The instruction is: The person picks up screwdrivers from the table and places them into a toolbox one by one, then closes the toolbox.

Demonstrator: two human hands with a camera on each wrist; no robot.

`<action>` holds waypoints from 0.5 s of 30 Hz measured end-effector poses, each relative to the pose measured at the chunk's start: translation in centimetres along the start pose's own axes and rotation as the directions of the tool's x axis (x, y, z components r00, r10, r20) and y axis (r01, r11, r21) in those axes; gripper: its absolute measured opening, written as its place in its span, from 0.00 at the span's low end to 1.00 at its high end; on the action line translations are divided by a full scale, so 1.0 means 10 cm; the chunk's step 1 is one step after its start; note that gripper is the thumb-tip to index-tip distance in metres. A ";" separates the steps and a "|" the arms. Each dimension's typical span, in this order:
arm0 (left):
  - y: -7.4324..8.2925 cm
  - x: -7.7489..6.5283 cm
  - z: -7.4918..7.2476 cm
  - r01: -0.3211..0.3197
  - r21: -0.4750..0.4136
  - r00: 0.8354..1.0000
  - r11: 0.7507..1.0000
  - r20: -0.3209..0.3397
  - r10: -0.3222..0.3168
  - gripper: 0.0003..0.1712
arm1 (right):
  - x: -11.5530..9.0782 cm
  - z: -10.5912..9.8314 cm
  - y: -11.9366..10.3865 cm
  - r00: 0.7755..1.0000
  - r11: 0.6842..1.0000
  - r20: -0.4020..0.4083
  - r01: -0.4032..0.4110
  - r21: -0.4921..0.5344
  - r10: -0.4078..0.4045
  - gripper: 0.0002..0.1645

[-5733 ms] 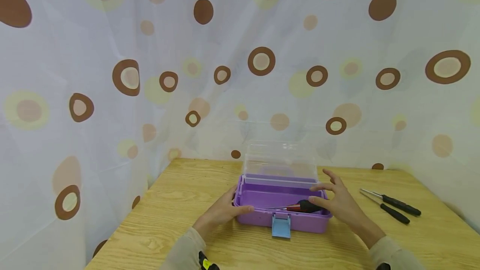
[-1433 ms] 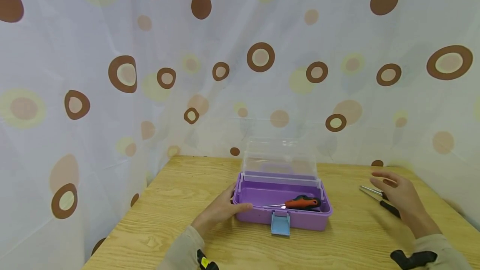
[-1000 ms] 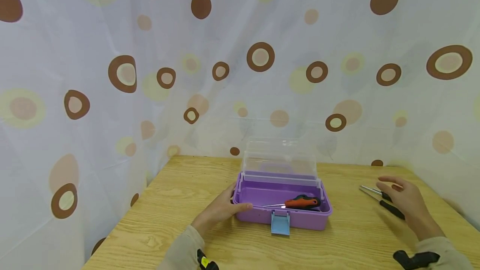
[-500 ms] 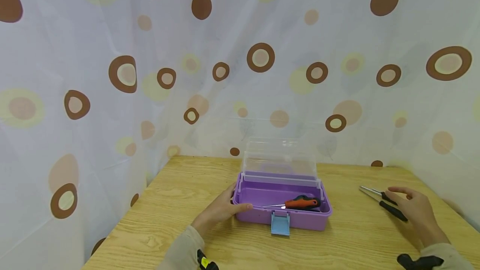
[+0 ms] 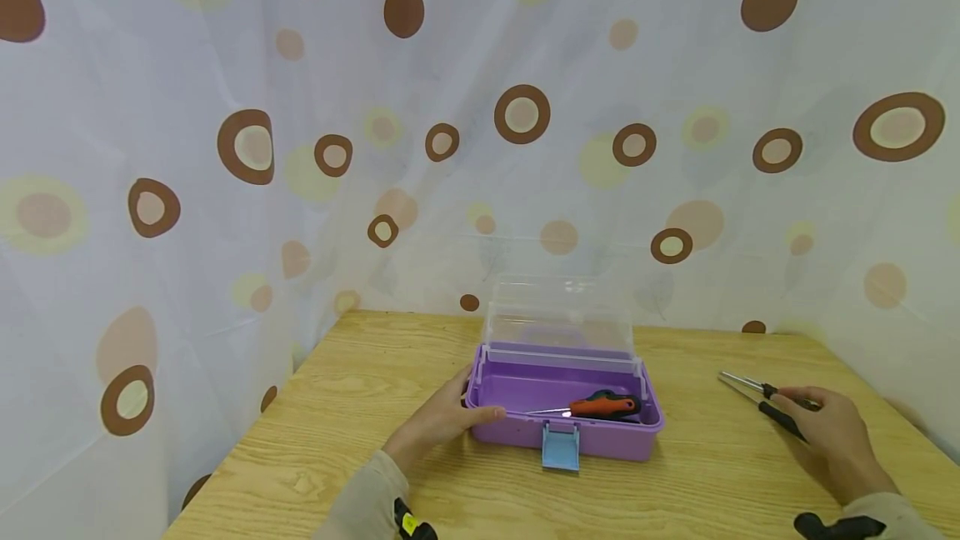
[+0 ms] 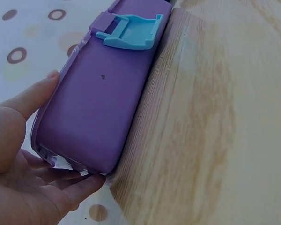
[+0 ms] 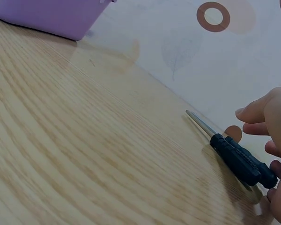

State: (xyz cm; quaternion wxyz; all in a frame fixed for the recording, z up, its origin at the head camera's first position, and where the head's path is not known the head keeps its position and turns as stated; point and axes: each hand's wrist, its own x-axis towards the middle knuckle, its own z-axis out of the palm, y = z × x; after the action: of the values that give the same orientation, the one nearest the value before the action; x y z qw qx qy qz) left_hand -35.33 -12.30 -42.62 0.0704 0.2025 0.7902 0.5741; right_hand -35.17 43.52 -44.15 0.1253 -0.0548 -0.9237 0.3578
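An open purple toolbox with a clear raised lid stands on the table. My left hand grips its left end, thumb on the front rim and fingers round the side, as the left wrist view also shows of the purple wall. Inside lies an orange-and-black-handled screwdriver, with a dark handle partly hidden behind it. At the right, my right hand hovers at two black-handled screwdrivers. In the right wrist view its bent fingers spread beside the nearer screwdriver and the farther one, lower fingertips right at the handles.
A light blue latch hangs down at the toolbox's front. Behind the wooden table hangs a white curtain with brown and yellow circles, which also runs along the left side.
Since the oldest frame my right hand has left the toolbox and moved right to the two screwdrivers, lately lowering toward their handles. The left hand keeps its hold on the box.
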 end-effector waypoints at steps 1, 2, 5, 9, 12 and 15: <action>0.00 0.00 0.00 -0.001 -0.001 1.000 1.000 0.001 0.001 0.58 | 0.00 0.01 0.00 1.000 1.000 -0.007 0.009 -0.004 -0.010 0.38; 0.00 0.00 0.00 -0.002 0.000 1.000 1.000 0.001 0.002 0.58 | 0.00 0.01 0.02 1.000 1.000 -0.010 0.021 -0.018 -0.022 0.37; 0.00 0.00 0.00 -0.003 -0.003 1.000 1.000 0.003 0.003 0.59 | -0.01 0.03 0.05 0.999 0.997 -0.018 0.040 -0.060 -0.041 0.33; 0.00 0.00 0.00 -0.003 -0.006 1.000 1.000 0.003 0.003 0.59 | -0.02 0.04 0.09 0.998 0.991 0.006 0.060 -0.121 -0.059 0.32; 0.00 0.00 0.00 0.004 0.002 1.000 1.000 -0.005 -0.004 0.59 | -0.02 0.03 0.10 0.997 0.982 0.032 0.074 -0.171 -0.070 0.32; 0.01 -0.01 0.00 0.015 0.009 1.000 1.000 -0.013 -0.015 0.59 | -0.01 0.01 0.11 0.997 0.974 0.052 0.058 -0.219 -0.048 0.32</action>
State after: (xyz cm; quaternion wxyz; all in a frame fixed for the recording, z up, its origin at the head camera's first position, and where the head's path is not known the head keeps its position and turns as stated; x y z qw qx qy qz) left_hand -35.20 -12.26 -42.51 0.0687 0.1929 0.7948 0.5712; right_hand -35.05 44.24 -45.02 0.1065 -0.0353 -0.9615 0.2508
